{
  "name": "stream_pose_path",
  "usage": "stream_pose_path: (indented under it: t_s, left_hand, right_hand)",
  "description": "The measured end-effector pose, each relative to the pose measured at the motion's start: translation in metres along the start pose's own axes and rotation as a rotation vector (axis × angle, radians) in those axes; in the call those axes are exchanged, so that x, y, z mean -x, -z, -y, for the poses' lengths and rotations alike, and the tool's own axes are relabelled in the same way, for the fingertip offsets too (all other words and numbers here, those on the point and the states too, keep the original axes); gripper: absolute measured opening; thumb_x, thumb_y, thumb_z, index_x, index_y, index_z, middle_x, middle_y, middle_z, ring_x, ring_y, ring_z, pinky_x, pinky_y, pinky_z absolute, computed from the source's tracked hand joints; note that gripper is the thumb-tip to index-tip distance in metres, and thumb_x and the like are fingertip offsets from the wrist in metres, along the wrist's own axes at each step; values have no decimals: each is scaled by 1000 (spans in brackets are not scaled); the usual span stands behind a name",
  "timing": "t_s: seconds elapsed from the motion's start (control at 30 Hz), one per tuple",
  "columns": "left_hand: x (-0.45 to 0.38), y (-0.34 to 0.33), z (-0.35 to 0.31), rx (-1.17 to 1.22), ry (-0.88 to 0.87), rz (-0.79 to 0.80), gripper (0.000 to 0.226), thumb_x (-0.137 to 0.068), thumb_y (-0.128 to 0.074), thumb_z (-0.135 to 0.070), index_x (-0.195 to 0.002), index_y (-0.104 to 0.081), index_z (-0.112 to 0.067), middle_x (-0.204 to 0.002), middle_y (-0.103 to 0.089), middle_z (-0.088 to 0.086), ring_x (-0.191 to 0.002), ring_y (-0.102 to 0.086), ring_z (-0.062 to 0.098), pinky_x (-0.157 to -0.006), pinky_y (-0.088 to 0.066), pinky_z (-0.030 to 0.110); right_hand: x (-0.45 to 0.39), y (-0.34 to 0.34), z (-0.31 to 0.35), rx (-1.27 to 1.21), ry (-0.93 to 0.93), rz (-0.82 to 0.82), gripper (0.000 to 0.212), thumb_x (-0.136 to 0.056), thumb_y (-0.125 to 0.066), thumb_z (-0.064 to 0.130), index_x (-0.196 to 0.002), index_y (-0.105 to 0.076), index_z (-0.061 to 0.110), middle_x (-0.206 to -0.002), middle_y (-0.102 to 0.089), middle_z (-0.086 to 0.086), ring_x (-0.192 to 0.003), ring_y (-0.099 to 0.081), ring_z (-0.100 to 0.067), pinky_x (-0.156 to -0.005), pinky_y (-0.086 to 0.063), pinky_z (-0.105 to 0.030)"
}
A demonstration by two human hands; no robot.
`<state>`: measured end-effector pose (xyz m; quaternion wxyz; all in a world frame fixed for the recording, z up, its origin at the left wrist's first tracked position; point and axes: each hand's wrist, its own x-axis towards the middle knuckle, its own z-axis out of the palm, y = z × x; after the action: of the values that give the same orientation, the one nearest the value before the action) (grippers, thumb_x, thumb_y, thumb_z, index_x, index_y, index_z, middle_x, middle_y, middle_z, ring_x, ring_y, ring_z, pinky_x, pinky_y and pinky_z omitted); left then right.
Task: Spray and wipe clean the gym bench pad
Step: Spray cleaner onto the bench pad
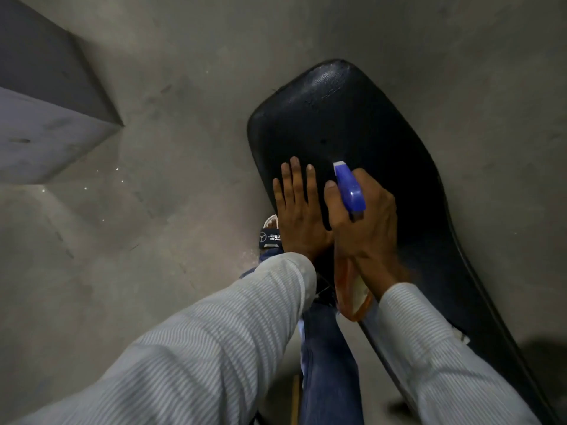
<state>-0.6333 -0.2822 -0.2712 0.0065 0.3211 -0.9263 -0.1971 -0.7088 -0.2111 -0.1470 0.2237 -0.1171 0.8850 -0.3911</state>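
I see the black bench pad (362, 133) running from upper centre down to the lower right of the frame. My left hand (296, 207) lies flat on its near edge, fingers straight. My right hand (365, 222) grips a spray bottle (349, 191), its blue nozzle aimed at the pad.

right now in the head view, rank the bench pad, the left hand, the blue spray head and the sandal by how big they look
1. bench pad, largest by far
2. left hand
3. blue spray head
4. sandal, smallest as it looks, but it is partly hidden behind the left hand and farther from the camera, so its rank against the spray head is unsure
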Motion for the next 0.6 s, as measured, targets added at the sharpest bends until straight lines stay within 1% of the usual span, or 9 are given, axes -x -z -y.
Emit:
stream_pose_path:
  t_s: [0.1,0.17,0.23,0.33,0.37,0.43,0.47,0.53,0.6]
  left_hand:
    - [-3,-2,1,-21,-15,-45,86,-105,-54,-56,-168,-22,-7,-177,-17,23,-166,-9,40,-133,-15,62]
    - [0,-2,-1,37,-13,-68,91,-100,-72,-44,-166,-21,-9,-175,-21,24,-164,-15,42,-132,-19,64]
    - [0,-3,0,96,-8,-132,92,-99,-78,-34,-165,-18,-14,-173,-27,26,-162,-24,45,-128,-26,68]
    - [0,-3,-2,160,22,-153,95,-99,-77,-32,-167,-11,-25,-173,-26,23,-161,-27,45,-125,-31,70]
    - [0,-3,-4,167,29,-156,96,-99,-77,-33,-167,-8,-28,-173,-25,20,-161,-28,44,-125,-31,70]
    - [0,-2,-2,171,21,-131,98,-99,-75,-36,-167,-5,-27,-174,-22,18,-161,-25,44,-126,-29,70]
    - [-1,-2,-1,145,9,-119,95,-101,-72,-40,-168,-7,-22,-175,-21,19,-162,-23,44,-127,-28,69]
    - [0,-4,1,95,-19,-85,86,-105,-57,-53,-168,-17,-10,-176,-20,22,-164,-18,43,-129,-24,68]
    - [0,-2,1,67,-25,-45,89,-107,-30,-70,-168,-26,-5,-177,-17,23,-165,-12,42,-132,-17,65]
  right_hand:
    - [-5,-5,-11,9,28,40,22,-105,-69,33,-105,-67,11,-91,-68,-3,-73,-53,0,-71,-39,-1]
    - [-6,-10,-21,-2,48,38,19,-105,-71,32,-104,-66,14,-91,-67,-1,-77,-60,-8,-73,-40,-4]
    - [-8,-17,-33,6,62,58,17,-105,-71,35,-105,-66,19,-92,-66,3,-81,-63,-10,-75,-44,-11]
    - [-9,-24,-49,29,84,77,18,-105,-70,40,-106,-64,23,-93,-64,7,-84,-63,-9,-76,-53,-23]
    - [-10,-25,-51,31,89,74,18,-105,-71,40,-106,-64,23,-94,-63,8,-85,-63,-9,-77,-54,-24]
    - [-9,-25,-53,26,85,61,18,-104,-71,40,-107,-64,23,-95,-64,8,-86,-63,-8,-78,-53,-21]
    - [-8,-23,-52,21,80,52,18,-104,-72,39,-107,-65,23,-95,-64,8,-86,-63,-8,-77,-51,-18]
    - [-6,-18,-48,13,64,26,18,-105,-71,38,-104,-65,22,-92,-64,6,-83,-62,-7,-75,-45,-13]
    - [-4,-10,-40,-19,34,-9,19,-106,-70,36,-102,-66,17,-89,-65,3,-79,-61,-8,-73,-41,-9]
